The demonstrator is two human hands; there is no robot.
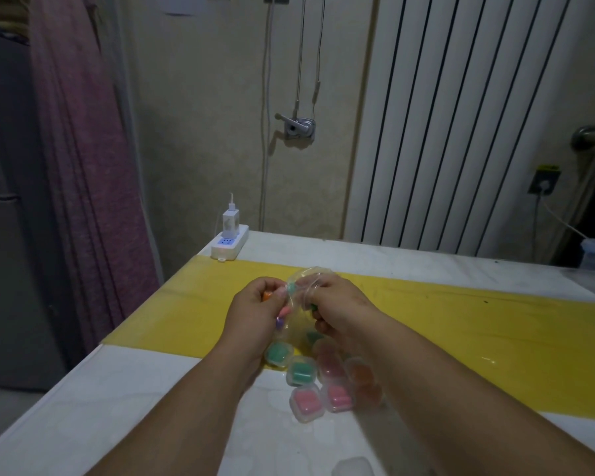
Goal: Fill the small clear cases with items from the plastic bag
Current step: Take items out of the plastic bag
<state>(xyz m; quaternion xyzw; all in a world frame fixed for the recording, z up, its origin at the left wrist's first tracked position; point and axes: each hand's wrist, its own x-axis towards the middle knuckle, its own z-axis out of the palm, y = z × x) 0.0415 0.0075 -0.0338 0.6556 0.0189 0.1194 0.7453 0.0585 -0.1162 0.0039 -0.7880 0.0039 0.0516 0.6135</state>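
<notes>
A clear plastic bag (301, 305) with small coloured items inside hangs between my two hands above the table. My left hand (255, 314) grips its left side, and orange, pink and purple items show at its fingers. My right hand (337, 304) pinches the bag's right side near a green item. Below the hands, several small clear cases lie in a cluster: two hold green items (301, 371), others pink (306, 401) and orange (361, 372). Part of the cluster is hidden behind my hands and the bag.
The white table (152, 389) has a yellow runner (478, 324) across it. A white power strip with a charger (229, 240) sits at the far left corner. Another clear case (352, 467) lies near the front edge. A curtain hangs at the left.
</notes>
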